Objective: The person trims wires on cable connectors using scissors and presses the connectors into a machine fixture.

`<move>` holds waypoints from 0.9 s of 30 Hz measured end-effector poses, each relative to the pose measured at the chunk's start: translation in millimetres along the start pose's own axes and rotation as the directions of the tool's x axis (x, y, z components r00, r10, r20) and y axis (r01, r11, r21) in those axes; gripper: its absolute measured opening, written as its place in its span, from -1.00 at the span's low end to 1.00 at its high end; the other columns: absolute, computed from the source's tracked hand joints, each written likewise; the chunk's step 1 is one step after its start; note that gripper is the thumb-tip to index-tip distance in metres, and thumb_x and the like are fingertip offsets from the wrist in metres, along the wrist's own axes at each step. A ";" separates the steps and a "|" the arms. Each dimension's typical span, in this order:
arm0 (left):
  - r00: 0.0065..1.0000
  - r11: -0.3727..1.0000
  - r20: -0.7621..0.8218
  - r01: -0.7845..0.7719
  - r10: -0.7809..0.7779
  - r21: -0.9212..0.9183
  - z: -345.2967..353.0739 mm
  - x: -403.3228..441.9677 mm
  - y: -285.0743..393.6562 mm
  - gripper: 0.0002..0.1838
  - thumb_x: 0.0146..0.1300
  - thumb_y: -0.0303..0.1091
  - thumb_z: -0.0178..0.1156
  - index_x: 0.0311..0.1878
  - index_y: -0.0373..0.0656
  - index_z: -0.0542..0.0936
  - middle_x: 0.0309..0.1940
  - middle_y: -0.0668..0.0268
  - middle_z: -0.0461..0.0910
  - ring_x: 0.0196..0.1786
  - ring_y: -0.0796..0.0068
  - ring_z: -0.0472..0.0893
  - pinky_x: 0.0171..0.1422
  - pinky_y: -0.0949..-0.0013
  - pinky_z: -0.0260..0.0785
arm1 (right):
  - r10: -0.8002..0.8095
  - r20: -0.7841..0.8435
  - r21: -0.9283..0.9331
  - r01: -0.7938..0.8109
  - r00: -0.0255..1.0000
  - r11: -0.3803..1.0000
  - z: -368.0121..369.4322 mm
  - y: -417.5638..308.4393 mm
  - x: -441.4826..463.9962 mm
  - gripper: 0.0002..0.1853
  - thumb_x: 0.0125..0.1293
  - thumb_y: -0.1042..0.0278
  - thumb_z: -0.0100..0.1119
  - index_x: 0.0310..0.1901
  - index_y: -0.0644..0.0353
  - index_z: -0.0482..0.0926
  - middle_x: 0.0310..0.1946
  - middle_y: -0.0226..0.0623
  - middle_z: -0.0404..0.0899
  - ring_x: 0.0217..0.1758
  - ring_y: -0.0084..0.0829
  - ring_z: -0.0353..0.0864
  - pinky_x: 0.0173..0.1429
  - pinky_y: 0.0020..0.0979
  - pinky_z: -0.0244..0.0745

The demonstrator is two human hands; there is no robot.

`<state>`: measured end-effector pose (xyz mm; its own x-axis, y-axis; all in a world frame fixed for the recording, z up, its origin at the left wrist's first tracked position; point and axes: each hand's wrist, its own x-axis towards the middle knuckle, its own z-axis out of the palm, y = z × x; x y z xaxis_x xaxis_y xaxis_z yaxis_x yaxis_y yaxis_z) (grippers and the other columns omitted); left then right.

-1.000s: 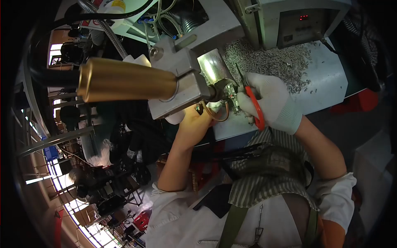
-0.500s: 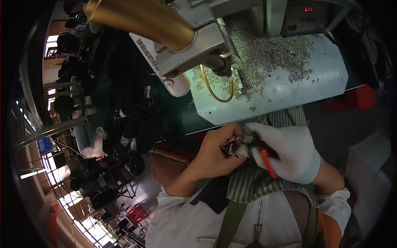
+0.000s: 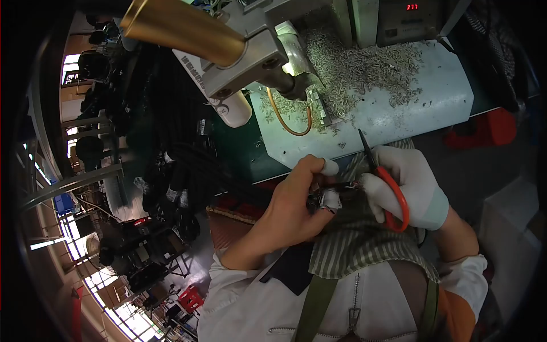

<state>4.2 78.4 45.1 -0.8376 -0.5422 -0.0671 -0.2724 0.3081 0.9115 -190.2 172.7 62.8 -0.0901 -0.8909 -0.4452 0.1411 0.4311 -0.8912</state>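
My left hand point(image 3: 289, 208) is bare apart from white wraps on the index fingertip and thumb. Its fingers are curled around a small dark piece with shiny bits point(image 3: 343, 185), which I cannot make out fully. My right hand point(image 3: 420, 182) wears a white glove and grips red-handled scissors point(image 3: 401, 196), their dark blades pointing away toward the machine table. The right fingertips are close to the end of the dark piece; whether they also pinch it I cannot tell. A striped apron point(image 3: 356, 251) lies below both hands.
A grey machine head with a brass-coloured cylinder point(image 3: 188, 34) overhangs the pale worktop point(image 3: 393, 122). Many small metal bits point(image 3: 364, 71) are heaped there. A display box point(image 3: 410, 23) stands behind. Dark bundles point(image 3: 176, 171) lie left; a red object point(image 3: 493, 128) is at right.
The scissors have swung around in my right hand, so their blades now point away from me. My hands have moved slightly apart, and the view has shifted a little.
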 end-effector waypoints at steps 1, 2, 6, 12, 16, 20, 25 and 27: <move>0.999 0.998 -0.036 0.019 -0.017 0.053 -1.4 -0.3 2.0 -0.47 -0.09 -0.58 0.32 0.01 -0.27 0.36 -0.22 0.15 0.49 -0.31 0.31 0.56 -0.18 0.38 0.43 | 0.031 0.078 0.100 -0.039 0.996 0.994 -3.7 1.7 1.7 -0.76 0.28 0.34 0.11 -0.47 0.31 0.45 -0.72 -0.37 0.49 -0.73 -0.58 0.47 -0.62 -0.53 0.34; 0.999 0.998 -0.034 0.020 -0.019 0.054 0.0 1.1 4.6 -0.47 -0.09 -0.58 0.32 0.01 -0.27 0.36 -0.22 0.15 0.49 -0.31 0.31 0.56 -0.18 0.38 0.43 | 0.055 0.158 0.196 -0.086 0.986 0.977 -5.7 3.4 2.4 -0.74 0.30 0.33 0.10 -0.48 0.33 0.45 -0.72 -0.36 0.50 -0.72 -0.61 0.46 -0.62 -0.55 0.35; 0.982 0.974 -0.015 -0.185 0.188 0.128 0.7 6.5 10.9 -0.51 -0.08 -0.59 0.35 -0.03 -0.26 0.39 -0.24 0.15 0.50 -0.30 0.33 0.57 -0.24 0.42 0.44 | 0.017 0.224 0.293 -0.084 0.974 0.952 -1.3 2.7 5.6 -0.72 0.31 0.33 0.08 -0.49 0.34 0.45 -0.72 -0.35 0.49 -0.72 -0.61 0.47 -0.62 -0.57 0.36; 0.990 0.985 0.012 -0.138 0.137 0.101 -9.0 3.7 13.7 -0.53 -0.07 -0.58 0.37 -0.05 -0.26 0.43 -0.29 0.17 0.53 -0.32 0.34 0.59 -0.25 0.45 0.44 | 0.037 0.193 0.216 -0.079 0.980 0.973 -4.2 -5.7 7.4 -0.81 0.25 0.40 0.00 -0.46 0.32 0.45 -0.76 -0.36 0.48 -0.73 -0.59 0.46 -0.61 -0.58 0.34; 0.977 0.984 0.128 -0.174 0.168 0.040 -20.8 6.8 11.4 -0.55 -0.04 -0.55 0.37 -0.05 -0.26 0.45 -0.29 0.19 0.56 -0.33 0.42 0.61 -0.26 0.48 0.45 | 0.045 0.262 0.077 -0.067 0.964 0.995 -8.6 -6.6 9.0 -0.71 0.27 0.33 0.09 -0.54 0.32 0.43 -0.78 -0.35 0.47 -0.71 -0.62 0.49 -0.62 -0.55 0.35; 0.997 0.993 -0.004 -0.080 0.080 0.082 -7.4 -0.2 17.9 -0.62 0.04 -0.54 0.33 -0.08 -0.26 0.43 -0.29 0.27 0.56 -0.31 0.59 0.57 -0.27 0.52 0.42 | 0.067 0.187 0.077 -0.083 0.980 0.994 4.6 -8.9 10.0 -0.83 0.18 0.42 0.12 -0.29 0.37 0.52 -0.59 -0.25 0.56 -0.58 -0.51 0.57 -0.48 -0.54 0.41; 0.950 0.991 -0.299 0.051 -0.085 -0.121 -5.5 1.7 8.4 -0.71 0.12 -0.52 0.29 -0.16 -0.22 0.39 -0.37 0.47 0.47 -0.35 0.82 0.41 -0.37 0.66 0.27 | -0.712 -0.054 -0.687 0.491 0.701 0.536 22.0 11.1 11.7 -0.65 0.03 0.42 0.28 -0.10 0.27 0.56 -0.42 -0.22 0.55 -0.40 -0.32 0.61 -0.36 -0.41 0.47; 0.952 0.988 -0.292 0.044 -0.086 -0.145 -4.4 2.4 5.1 -0.71 0.12 -0.53 0.29 -0.16 -0.23 0.39 -0.39 0.47 0.45 -0.36 0.83 0.40 -0.37 0.68 0.24 | -0.748 0.025 -0.800 0.462 0.663 0.383 24.5 14.8 8.8 -0.58 -0.03 0.41 0.32 -0.05 0.22 0.56 -0.40 -0.23 0.53 -0.37 -0.28 0.60 -0.35 -0.37 0.47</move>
<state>2.9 75.2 51.4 -0.6360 -0.7714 -0.0234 -0.2377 0.1670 0.9569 -164.7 167.7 47.7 -0.1410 -0.9166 0.3741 -0.7760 -0.1323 -0.6167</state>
